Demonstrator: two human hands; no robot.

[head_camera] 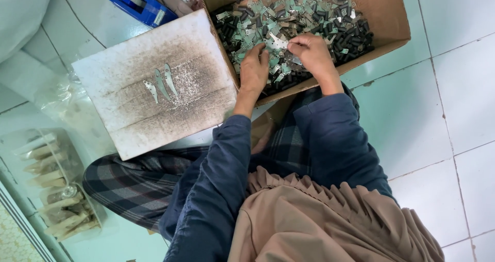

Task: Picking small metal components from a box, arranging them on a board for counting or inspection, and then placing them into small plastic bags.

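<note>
Both my hands reach into an open cardboard box (389,14) filled with several small metal plates and black cylindrical parts (289,14). My left hand (253,69) rests on the pile near the box's left wall, its fingers curled on the parts. My right hand (313,53) pinches a flat silvery metal piece (276,42) lying between the two hands. On a stained white board (129,117) left of the box lie three curved metal blades (161,84) side by side.
I sit on a pale tiled floor (443,117). A blue tool (136,2) lies beyond the board. A clear plastic bag of wrapped items (56,190) sits at the lower left. My knees in checked cloth (134,179) lie under the board.
</note>
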